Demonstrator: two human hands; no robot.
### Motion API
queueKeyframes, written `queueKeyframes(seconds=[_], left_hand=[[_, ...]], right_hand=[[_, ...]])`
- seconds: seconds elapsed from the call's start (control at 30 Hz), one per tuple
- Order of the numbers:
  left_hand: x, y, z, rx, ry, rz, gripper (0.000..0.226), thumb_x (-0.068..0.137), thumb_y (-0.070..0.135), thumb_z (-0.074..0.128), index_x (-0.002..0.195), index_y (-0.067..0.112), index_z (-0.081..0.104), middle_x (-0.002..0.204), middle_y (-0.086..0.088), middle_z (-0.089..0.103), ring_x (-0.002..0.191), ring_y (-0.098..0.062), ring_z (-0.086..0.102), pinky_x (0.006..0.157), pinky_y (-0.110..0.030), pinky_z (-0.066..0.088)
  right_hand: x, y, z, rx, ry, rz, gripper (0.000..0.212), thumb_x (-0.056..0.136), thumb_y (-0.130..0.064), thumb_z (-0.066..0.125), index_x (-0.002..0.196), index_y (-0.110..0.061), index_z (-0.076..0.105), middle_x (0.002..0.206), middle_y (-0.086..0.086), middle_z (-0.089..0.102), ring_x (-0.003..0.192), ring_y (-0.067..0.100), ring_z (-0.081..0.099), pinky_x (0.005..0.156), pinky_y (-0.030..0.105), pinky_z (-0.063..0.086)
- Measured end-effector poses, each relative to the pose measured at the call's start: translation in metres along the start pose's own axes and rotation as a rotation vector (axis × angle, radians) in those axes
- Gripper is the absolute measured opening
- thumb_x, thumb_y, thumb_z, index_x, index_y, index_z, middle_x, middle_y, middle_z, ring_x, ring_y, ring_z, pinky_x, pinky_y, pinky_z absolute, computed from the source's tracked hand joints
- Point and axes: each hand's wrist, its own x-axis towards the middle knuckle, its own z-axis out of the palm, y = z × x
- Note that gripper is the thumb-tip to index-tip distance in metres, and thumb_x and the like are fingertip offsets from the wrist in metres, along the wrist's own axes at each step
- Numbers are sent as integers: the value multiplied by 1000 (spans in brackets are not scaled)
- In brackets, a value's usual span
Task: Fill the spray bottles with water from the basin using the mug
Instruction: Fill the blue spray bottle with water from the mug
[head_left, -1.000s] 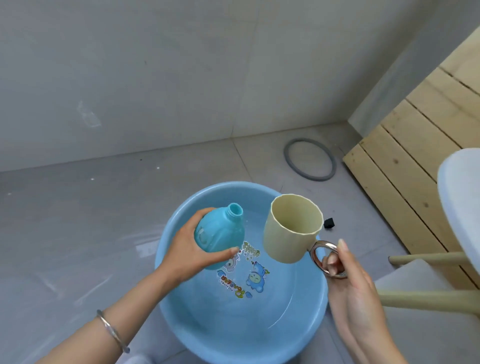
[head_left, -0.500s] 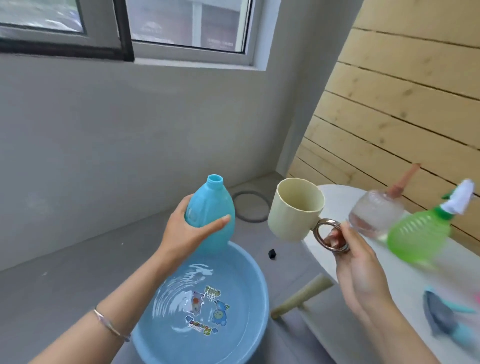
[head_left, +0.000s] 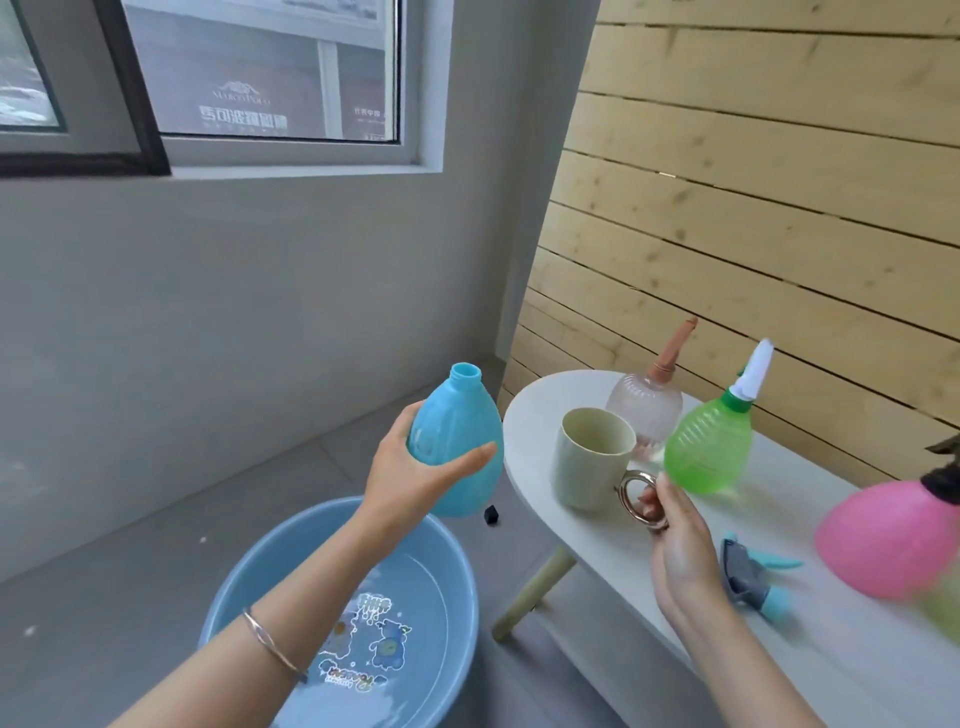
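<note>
My left hand grips a blue spray bottle with no cap, held upright above the floor beside the table. My right hand holds the metal ring handle of a cream mug, which stands on or just over the white table. The blue basin with water and cartoon stickers sits on the floor below my left arm. On the table stand a clear bottle with a peach nozzle, a green bottle with a white nozzle and a pink bottle.
A loose blue spray head lies on the table near my right wrist. A small black object lies on the grey floor. A wooden plank wall backs the table; a window is up left. The table has a wooden leg.
The view has swung up and right from the basin to the table. Both hands moved right: the mug came down to the tabletop and the blue bottle left the basin.
</note>
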Motion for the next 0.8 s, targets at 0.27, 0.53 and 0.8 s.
queueKeyframes(seconds=[0.27, 0.53, 0.8], left_hand=[[-7, 7, 27, -7, -47, 1, 77, 45, 56, 83, 115, 39, 58, 103, 13, 69, 92, -6, 68, 66, -19, 55], [-21, 24, 48, -14, -109, 20, 69, 56, 42, 86, 119, 34, 58, 107, 5, 67, 92, -11, 68, 56, -16, 53], [-37, 38, 84, -27, -212, 35, 71, 47, 52, 85, 112, 43, 58, 95, 18, 69, 84, -2, 68, 63, -32, 61]], right_hand=[[5, 7, -8, 2, 14, 53, 33, 99, -18, 45, 67, -16, 51, 65, -2, 49, 69, 13, 41, 89, 30, 27], [-4, -11, -17, -232, -109, 107, 22, 100, -24, 46, 93, -15, 65, 95, 0, 66, 92, 12, 56, 89, 24, 39], [-2, -65, -104, -1107, -101, -212, 16, 82, -24, 69, 97, -23, 66, 104, -4, 64, 88, 13, 55, 69, 25, 41]])
